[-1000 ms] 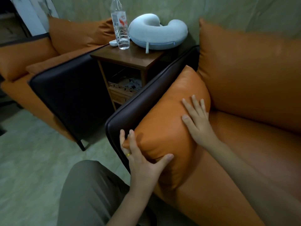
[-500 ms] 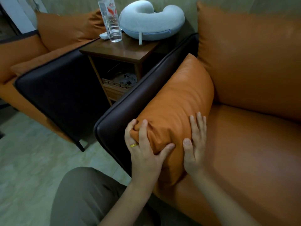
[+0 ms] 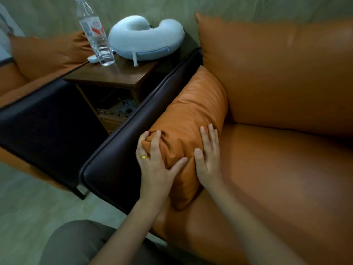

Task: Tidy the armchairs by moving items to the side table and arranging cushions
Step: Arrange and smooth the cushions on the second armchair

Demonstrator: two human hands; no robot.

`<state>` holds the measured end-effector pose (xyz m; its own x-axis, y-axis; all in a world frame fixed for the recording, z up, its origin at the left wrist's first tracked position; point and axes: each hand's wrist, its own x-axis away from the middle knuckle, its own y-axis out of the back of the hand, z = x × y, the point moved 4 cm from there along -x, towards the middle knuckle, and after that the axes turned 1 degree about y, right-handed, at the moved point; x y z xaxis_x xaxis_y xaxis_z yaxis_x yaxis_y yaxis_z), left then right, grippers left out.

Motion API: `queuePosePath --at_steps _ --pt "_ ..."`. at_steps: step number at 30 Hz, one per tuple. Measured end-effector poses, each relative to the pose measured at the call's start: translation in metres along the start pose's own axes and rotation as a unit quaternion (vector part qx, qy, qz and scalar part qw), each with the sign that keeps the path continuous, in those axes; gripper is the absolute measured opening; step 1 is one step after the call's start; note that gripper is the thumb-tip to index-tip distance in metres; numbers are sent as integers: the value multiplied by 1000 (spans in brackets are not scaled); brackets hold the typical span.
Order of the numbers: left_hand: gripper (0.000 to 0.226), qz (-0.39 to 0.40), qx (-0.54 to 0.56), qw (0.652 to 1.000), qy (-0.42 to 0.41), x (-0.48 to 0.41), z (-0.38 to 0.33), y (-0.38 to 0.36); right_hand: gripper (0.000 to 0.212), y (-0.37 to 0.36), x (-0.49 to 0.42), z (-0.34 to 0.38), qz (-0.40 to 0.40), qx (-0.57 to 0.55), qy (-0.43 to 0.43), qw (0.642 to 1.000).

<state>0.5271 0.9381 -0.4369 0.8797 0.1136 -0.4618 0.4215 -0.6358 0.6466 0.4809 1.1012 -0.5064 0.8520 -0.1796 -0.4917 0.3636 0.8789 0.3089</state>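
Looking down from my head, I'm on the cushion-arranging step. The orange cushion (image 3: pixel 191 119) stands on edge against the dark armrest (image 3: pixel 122 150), directly under both hands. My left hand (image 3: pixel 158 165) curls round its near top corner, thumb dug into the face. My right hand (image 3: pixel 208 163) lies flat, fingers straight, pressing the seat-side face. Next, I judge, it needs squaring up. The neck pillow (image 3: pixel 145 39) and water bottle (image 3: pixel 97 41) already sit on the side table (image 3: pixel 114 75).

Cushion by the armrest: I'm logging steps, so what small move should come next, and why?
Probably smooth the front corner of the cushion and let go. The left hand grips that corner, bunching it; the right hand presses flat on its side; it stands against the armrest.
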Motion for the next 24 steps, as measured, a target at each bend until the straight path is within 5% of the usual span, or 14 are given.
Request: queuePosePath --at_steps 3,9,18,21,24 --pt "96 -13 3 1000 -8 13 15 22 59 2 18 16 29 -2 16 999" --pt "75 -105 -113 972 -177 17 12 60 58 -5 33 30 -23 -26 0 999" --pt "73 53 -112 990 -67 5 3 45 58 6 26 29 71 46 -34 996" --pt "66 22 -190 977 -97 8 -18 62 57 33 26 35 132 109 -46 984" --pt "57 -22 -125 978 -164 14 -64 66 55 87 25 39 95 163 -47 981"
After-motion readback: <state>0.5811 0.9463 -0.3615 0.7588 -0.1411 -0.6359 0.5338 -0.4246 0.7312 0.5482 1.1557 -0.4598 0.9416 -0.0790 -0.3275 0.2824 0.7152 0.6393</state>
